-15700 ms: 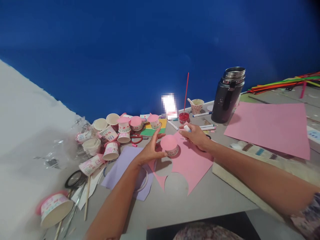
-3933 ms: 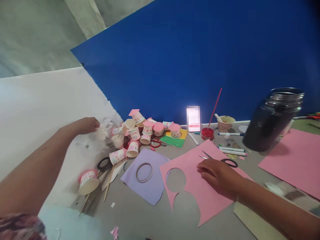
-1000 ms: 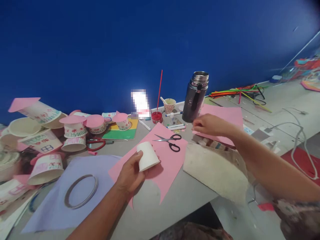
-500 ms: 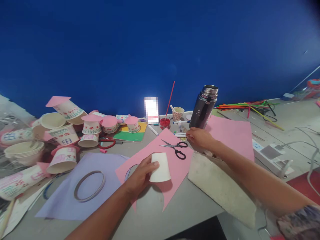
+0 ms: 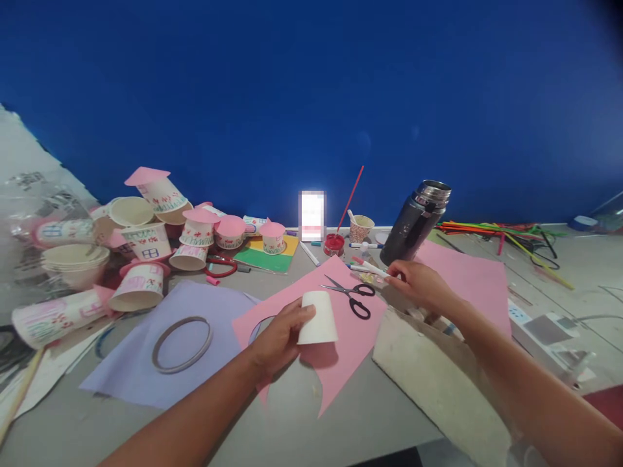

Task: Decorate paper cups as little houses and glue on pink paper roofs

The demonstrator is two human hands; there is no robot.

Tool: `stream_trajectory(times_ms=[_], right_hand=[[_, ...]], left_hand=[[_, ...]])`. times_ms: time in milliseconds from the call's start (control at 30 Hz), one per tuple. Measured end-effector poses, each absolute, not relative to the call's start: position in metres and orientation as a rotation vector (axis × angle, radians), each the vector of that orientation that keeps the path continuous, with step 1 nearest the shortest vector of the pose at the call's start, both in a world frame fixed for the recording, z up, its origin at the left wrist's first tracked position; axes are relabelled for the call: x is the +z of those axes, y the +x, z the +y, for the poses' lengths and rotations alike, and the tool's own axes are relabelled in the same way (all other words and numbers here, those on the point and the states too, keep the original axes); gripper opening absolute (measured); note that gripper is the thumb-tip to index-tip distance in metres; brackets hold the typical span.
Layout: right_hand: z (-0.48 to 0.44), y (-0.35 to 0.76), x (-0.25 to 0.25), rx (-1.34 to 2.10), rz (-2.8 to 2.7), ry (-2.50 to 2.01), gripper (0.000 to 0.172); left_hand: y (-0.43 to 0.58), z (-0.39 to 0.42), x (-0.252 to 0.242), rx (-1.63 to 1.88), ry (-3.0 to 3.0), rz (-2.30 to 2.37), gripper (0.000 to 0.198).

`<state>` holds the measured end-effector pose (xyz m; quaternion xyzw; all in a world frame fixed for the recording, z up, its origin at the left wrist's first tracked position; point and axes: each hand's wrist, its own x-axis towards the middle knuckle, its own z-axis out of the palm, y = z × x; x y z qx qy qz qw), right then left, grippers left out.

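Note:
A plain white paper cup [image 5: 318,319], upside down, is gripped by my left hand [image 5: 282,334] above a cut sheet of pink paper [image 5: 341,363]. My right hand [image 5: 417,283] pinches the end of a white marker [image 5: 372,267] with a pinkish-red cap, in front of the dark thermos [image 5: 416,224]. Black-handled scissors [image 5: 357,298] lie slightly open on the pink paper, between my hands.
Decorated cups with pink roofs [image 5: 197,227] crowd the left. A grey ring [image 5: 182,345] lies on purple paper [image 5: 224,350]. Behind stand a red paint jar [image 5: 333,245] and a patterned cup [image 5: 361,229]. A pale slab [image 5: 433,376] is under my right forearm.
My right hand has lifted slightly with the marker, whose capped end now shows raised. The left hand still holds the cup. The whole view has shifted a little.

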<state>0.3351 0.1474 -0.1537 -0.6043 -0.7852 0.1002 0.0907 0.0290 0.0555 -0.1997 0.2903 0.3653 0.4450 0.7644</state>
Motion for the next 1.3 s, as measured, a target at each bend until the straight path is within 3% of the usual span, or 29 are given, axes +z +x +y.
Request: stream_trajectory(times_ms=[167, 267, 367, 733, 933, 1067, 1300], right_hand=[[0.136, 0.300, -0.147, 0.840, -2.241, -1.482, 0.030], [0.137, 0.278, -0.154, 1.338, -1.874, -1.225, 0.033], [0.140, 0.267, -0.167, 1.561, -1.533, -1.127, 0.037], [0.136, 0.273, -0.185, 1.599, -1.176, -1.052, 0.037], [0.127, 0.272, -0.183, 1.573, -1.372, -0.976, 0.037], [0.118, 0.270, -0.184, 1.576, -1.470, -0.940, 0.033], [0.103, 0.257, -0.187, 1.657, -1.359, -0.721, 0.032]], left_hand=[[0.032, 0.059, -0.196, 1.030, 0.474, 0.744, 0.046], [0.032, 0.058, -0.194, 1.066, 0.552, 0.751, 0.049], [0.032, 0.055, -0.195, 1.132, 0.803, 0.852, 0.055], [0.028, 0.050, -0.192, 1.166, 1.316, 1.121, 0.060], [0.016, 0.057, -0.188, 1.370, 1.528, 1.235, 0.047], [0.016, 0.058, -0.181, 1.335, 1.822, 1.228, 0.024], [0.019, 0.052, -0.176, 1.388, 2.124, 1.211, 0.025]])
